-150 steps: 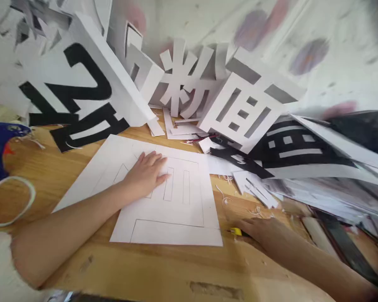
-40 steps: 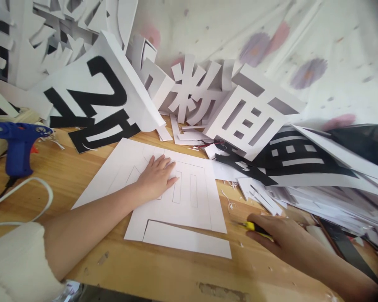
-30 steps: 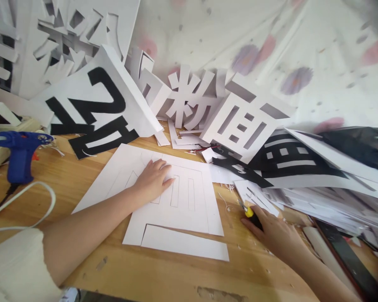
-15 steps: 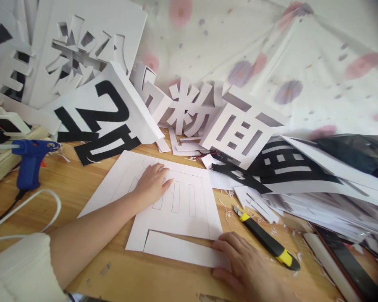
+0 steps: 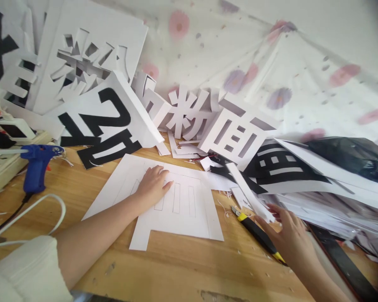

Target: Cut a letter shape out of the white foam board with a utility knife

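Note:
My left hand (image 5: 154, 184) lies flat on a white board (image 5: 182, 226) with its thumb spread from the fingers. Thin drawn lines mark narrow upright rectangles and a larger outline on this board, and its near edge has a long notch. Off to the right, my right hand (image 5: 286, 230) has the near end of a cut white strip (image 5: 247, 191) between thumb and fingers. The strip slants away toward the back, over loose scraps. Just below it, a black and yellow utility knife (image 5: 258, 235) lies on the table, blade end pointing back left.
A blue glue gun (image 5: 36, 167) with a cord stands at left. Raised white cut-out characters (image 5: 233, 134) and a black-printed sheet (image 5: 107, 121) stand at the back. Stacked paper (image 5: 318, 214) and a black plastic bag (image 5: 349, 157) are at right, on the wooden table (image 5: 164, 277).
My right hand has lifted the strip from the board's near edge and carried it right, past the knife. My left hand has stayed on the board. The view has shifted slightly.

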